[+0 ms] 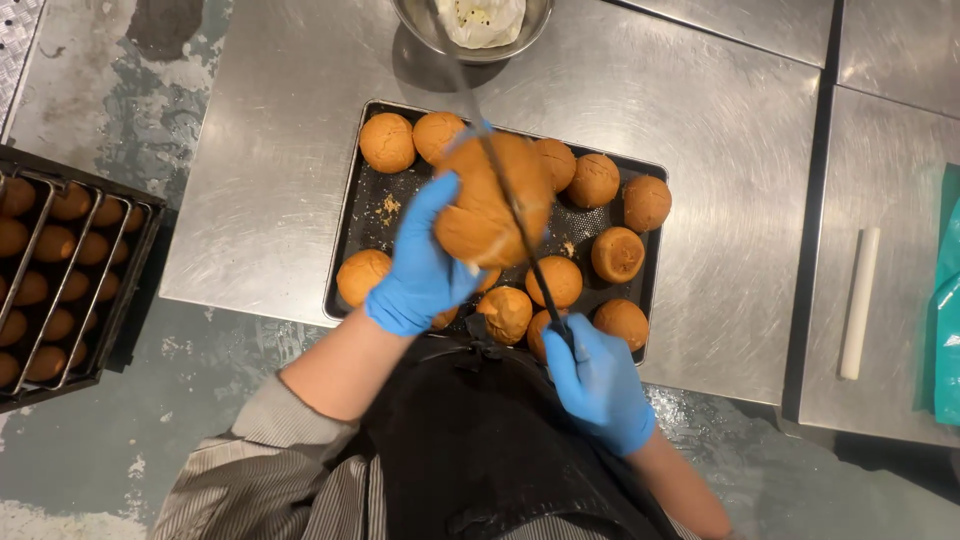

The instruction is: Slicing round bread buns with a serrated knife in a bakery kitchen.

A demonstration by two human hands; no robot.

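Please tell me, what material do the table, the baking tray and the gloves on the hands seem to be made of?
Table: likely stainless steel; brushed grey surface with swirl marks and dull reflections.
Baking tray: seemingly dark metal, perhaps non-stick coated; matt black, thin raised rim, crumbs on it.
Gloves on the left hand and right hand: thin blue rubber-like material, probably nitrile; smooth, tight, slightly shiny.
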